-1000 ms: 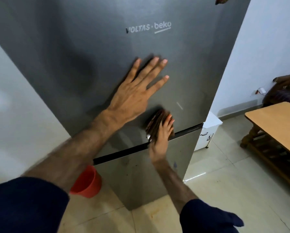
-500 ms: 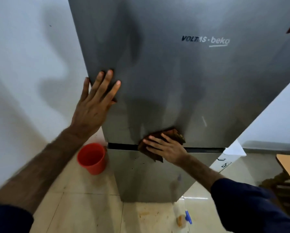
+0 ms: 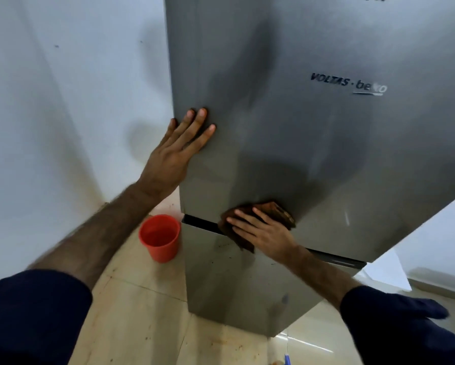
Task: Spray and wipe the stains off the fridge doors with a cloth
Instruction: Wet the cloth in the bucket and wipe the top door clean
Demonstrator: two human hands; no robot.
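Fridge [image 3: 313, 143], both hands on its upper door. Left hand [image 3: 177, 154], fingers straight and flat on the door's left edge, grasps nothing; it likely braces the body against the wiping push. Right hand [image 3: 263, 231], fingers spread, presses the cloth [image 3: 276, 210] onto the door's bottom edge, over the seam, where stains likely gather. Cup [image 3: 160, 237] stands on the floor below the left hand.

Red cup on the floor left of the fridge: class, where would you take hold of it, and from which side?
Grip the red cup round its upper wall just below the rim, coming from above and the left. It stands upright with its open mouth up, and the fridge crowds its right side, so the left is freer.
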